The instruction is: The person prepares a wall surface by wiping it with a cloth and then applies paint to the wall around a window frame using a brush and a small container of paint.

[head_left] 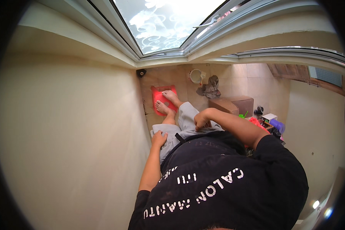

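I stand barefoot on a red plastic stool [174, 90], with the wall close on my left. My left hand [159, 138] rests on the left leg of my grey shorts [188, 117], fingers laid out on the cloth and nothing seen in them. Bent in across my hip, my right hand [202, 119] is curled closed against the right side of the shorts. A small brownish bit shows by its fingers; what it is, and whether I hold it, I cannot make out.
Ahead is a window [161, 25] with frosted, patterned glass and a handle [209, 23]. On the floor are a white bucket [196, 76], a crumpled grey cloth [212, 88] and a small black object [141, 73]. A brown padded seat [234, 104] and a purple container [277, 125] among clutter stand right.
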Motion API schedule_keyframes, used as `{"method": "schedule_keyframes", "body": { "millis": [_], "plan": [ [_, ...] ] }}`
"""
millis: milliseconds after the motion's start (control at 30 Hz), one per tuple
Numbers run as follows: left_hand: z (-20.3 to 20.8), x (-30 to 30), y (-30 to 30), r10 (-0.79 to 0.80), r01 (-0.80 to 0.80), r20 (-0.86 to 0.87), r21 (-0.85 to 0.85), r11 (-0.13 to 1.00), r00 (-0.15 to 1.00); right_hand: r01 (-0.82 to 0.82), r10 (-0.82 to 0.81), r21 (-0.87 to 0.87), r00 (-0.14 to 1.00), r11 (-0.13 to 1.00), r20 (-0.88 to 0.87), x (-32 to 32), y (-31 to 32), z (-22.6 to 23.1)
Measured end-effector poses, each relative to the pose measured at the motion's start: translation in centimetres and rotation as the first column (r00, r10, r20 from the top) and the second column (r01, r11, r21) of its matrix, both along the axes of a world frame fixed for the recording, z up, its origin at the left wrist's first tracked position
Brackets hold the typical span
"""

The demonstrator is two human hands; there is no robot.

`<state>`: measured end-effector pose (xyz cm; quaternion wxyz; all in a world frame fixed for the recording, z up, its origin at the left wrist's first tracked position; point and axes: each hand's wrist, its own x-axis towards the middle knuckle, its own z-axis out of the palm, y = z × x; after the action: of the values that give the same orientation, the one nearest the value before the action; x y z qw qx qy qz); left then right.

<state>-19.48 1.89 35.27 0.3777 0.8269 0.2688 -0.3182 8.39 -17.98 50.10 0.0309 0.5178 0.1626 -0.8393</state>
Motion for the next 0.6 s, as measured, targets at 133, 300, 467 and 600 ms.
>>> {"method": "schedule_keyframes", "body": {
  "millis": [133, 300, 467, 600],
  "plan": [
    [-0.1, 0.8, 0.3, -0.018, 0.021, -0.050, 0.055, 0.998, 0.999, -0.064, 0.061, 0.054, 0.997, 0.997, 0.047, -0.9, 0.5, -0.4],
    [-0.6, 1.1, 0.3, 0.004, -0.007, 0.039, 0.059, 0.998, 0.999, -0.121, 0.107, 0.097, 0.985, 0.988, 0.132, -1.1, 2.2, 0.6],
    [-1.3, 1.0, 0.0, 0.058, -0.071, 0.138, 0.091, 0.993, 0.989, -0.153, 0.109, 0.193, 0.969, 0.969, 0.221, -0.8, 3.3, -0.7],
    [-1.4, 1.4, 0.0, 0.032, -0.056, 0.139, 0.177, 0.983, 0.990, -0.165, -0.124, 0.423, 0.808, 0.891, 0.575, -1.2, 2.0, -3.9]
  ]
}}
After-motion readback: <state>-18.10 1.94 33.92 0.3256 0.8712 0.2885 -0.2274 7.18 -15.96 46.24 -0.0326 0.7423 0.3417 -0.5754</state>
